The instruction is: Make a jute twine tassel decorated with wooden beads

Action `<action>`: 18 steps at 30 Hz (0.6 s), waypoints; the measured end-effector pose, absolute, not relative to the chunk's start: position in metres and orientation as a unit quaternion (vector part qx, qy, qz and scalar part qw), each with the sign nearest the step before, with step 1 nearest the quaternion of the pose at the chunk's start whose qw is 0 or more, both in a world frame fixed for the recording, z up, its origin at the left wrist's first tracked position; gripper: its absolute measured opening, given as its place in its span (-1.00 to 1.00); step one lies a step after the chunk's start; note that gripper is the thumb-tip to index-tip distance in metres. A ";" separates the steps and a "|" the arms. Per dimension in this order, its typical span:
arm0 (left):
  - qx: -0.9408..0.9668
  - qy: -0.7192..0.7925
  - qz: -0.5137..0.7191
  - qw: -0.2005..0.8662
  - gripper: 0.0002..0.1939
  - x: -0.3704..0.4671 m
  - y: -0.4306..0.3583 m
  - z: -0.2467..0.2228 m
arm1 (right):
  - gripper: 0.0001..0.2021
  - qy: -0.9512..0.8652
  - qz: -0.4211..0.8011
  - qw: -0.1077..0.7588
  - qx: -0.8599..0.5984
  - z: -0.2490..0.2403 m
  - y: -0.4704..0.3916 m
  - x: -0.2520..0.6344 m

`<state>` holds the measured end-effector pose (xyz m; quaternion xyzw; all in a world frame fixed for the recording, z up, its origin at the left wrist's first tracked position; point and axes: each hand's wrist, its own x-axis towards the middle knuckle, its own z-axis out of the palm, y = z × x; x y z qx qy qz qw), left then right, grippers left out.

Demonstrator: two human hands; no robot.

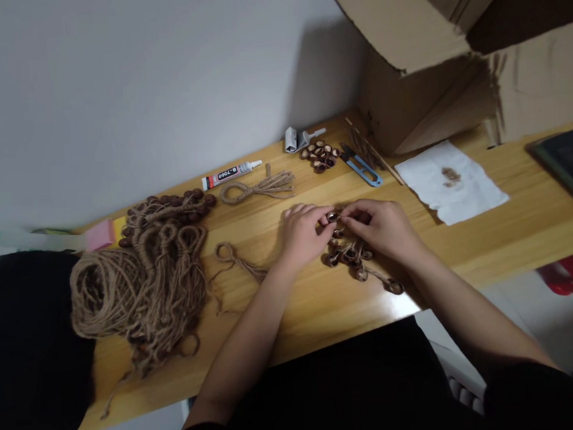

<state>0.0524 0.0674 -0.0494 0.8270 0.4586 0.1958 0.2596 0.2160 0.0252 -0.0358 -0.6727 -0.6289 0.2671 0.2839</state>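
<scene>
Between thumb and fingers, my left hand (pixel 308 232) grips a small brown nutshell half (pixel 333 217). My right hand (pixel 376 226) meets it from the right, its thumb and forefinger pinched at the shell's edge; what lies between those fingertips is too small to make out. Several more shell halves (pixel 362 273) lie just below the hands, joined with thin twine. Past the hands, a pile of loose shell halves (pixel 319 155) sits near the wall. Blue thread snips (pixel 361 166) lie to the right of that pile.
A looped twine bundle (pixel 259 187) and glue tube (pixel 231 173) lie along the wall, near a rolled-up tube (pixel 304 138). Tangled twine (pixel 146 274) fills the left. At right are a stained white tissue (pixel 452 184), thin stick (pixel 376 153), cardboard box (pixel 422 103) and keyboard (pixel 570 167).
</scene>
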 end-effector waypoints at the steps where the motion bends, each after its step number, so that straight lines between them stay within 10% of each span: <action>1: 0.827 0.459 0.194 0.262 -0.77 0.053 0.067 -0.049 | -0.87 -0.629 0.267 0.285 -0.672 -0.035 0.025 0.216; 18: 0.825 0.446 0.197 0.286 -0.77 0.051 0.069 -0.047 | -0.88 -0.633 0.269 0.289 -0.666 -0.035 0.026 0.214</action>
